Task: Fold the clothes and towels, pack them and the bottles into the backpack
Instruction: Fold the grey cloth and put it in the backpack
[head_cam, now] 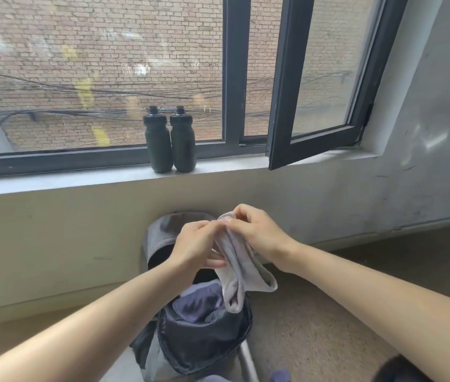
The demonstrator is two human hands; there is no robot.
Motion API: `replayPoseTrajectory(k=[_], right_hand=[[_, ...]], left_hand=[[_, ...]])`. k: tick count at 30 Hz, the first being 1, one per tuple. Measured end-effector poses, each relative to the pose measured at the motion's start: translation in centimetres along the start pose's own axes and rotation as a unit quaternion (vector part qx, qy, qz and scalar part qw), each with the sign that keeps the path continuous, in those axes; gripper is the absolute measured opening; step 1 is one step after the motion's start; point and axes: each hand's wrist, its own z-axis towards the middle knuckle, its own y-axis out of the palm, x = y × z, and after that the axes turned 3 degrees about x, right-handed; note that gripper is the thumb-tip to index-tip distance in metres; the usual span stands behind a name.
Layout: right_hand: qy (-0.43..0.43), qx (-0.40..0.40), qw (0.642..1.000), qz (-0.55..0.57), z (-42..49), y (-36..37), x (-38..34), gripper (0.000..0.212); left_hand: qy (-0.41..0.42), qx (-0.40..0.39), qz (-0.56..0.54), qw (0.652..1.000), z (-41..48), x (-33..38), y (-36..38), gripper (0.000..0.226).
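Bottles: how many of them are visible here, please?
2. The left bottle and the right bottle stand upright, side by side, on the window sill. Others could be hidden inside the backpack.

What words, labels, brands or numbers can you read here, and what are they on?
No text is readable.
The left bottle and right bottle on the sill: no label visible.
The backpack: no legible brand or tag.
The towel, pinched by left hand and right hand: plain.
The brick wall outside: pale and yellow patches, too blurred to read.
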Motion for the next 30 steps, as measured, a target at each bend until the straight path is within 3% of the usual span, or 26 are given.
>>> replayPoseTrajectory(k=[5, 8, 11, 15, 18, 19, 20, 22, 24, 25, 30], right_hand=[[-0.026, -0.085, 0.991, -0.096, -0.7, -0.5, 0.1, 0.043], [-0.053, -0.059, 0.988, -0.134, -0.8, -0.4, 0.5, 0.044], [-0.032, -0.037, 0.997, -0.067, -0.3, -1.0, 0.7, 0.034], [0.027, -0.024, 0.999, 0.028, -0.2, -2.2, 0.6, 0.025], [0.078, -0.025, 0.981, 0.177, 0.1, -3.0, 0.3, 0.02], [0.09, -0.029, 0.968, 0.234, 0.2, -3.4, 0.3, 0.019], [0.096, -0.036, 0.953, 0.284, 0.3, -3.7, 0.2, 0.018], [0.099, -0.053, 0.934, 0.339, 0.4, -4.3, 0.2, 0.02], [0.11, -0.052, 0.928, 0.353, 0.6, -4.4, 0.6, 0.029], [0.12, -0.045, 0.928, 0.351, 0.7, -4.3, 0.8, 0.034], [0.136, 0.009, 0.954, 0.268, 0.8, -4.3, 1.8, 0.042]], left_hand=[[0.021, -0.003, -0.021, 1.0, -0.5, 0.4, -0.1, 0.026], [0.038, -0.036, -0.007, 0.999, -1.0, 0.7, -0.1, 0.026], [0.069, -0.019, -0.021, 0.997, -0.7, 0.9, -0.7, 0.029], [0.1, 0.07, -0.06, 0.991, 0.3, 0.9, -2.5, 0.02], [0.107, 0.122, -0.079, 0.984, 1.1, 0.4, -3.4, 0.009], [0.094, 0.131, -0.078, 0.984, 1.5, 0.0, -3.6, 0.02], [0.071, 0.117, -0.079, 0.987, 1.9, -0.3, -3.8, 0.038], [-0.004, -0.025, -0.113, 0.993, 2.0, -0.8, -4.2, 0.066], [-0.059, -0.19, -0.116, 0.973, 1.4, -1.1, -4.2, 0.07], [-0.059, -0.223, -0.102, 0.968, 1.3, -1.3, -4.1, 0.066], [-0.025, -0.096, -0.031, 0.995, 0.9, -1.5, -2.5, 0.056]])
